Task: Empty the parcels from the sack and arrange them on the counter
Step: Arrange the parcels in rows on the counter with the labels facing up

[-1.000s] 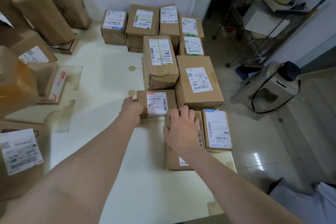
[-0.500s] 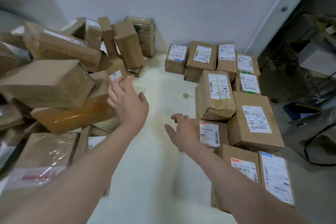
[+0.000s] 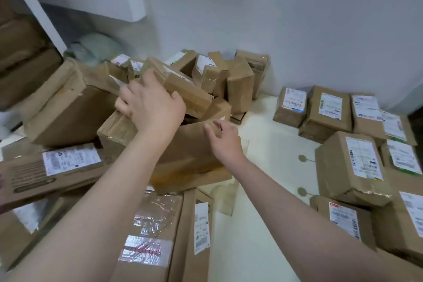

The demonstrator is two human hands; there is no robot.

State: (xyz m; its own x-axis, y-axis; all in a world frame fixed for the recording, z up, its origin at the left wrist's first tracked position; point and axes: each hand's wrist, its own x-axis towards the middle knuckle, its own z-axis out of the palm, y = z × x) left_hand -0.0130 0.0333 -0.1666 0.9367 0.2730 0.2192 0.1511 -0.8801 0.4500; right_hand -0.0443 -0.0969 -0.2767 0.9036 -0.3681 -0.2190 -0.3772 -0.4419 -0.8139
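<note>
1. The left grip (image 3: pixel 151 107) lies spread, fingers bent over the top edge of a large brown parcel (image 3: pixel 183 149); I cannot tell whether it has hold.
2. The right grip (image 3: pixel 225 138) hangs loose and empty beside that parcel.
3. The parcel sits in a heap (image 3: pixel 68 110) on the worktop (image 3: pixel 263 144); labelled parcels (image 3: pixel 350 162) stand in rows to the right.

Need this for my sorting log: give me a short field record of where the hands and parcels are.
left hand: spread over the top of the jumbled pile; grip unclear
right hand: open, fingers relaxed, at the side of the large box
jumbled pile: tilted parcels heaped at left, against the wall
arranged parcels: labels up, in rows at right
counter: white, showing between the two groups
</note>
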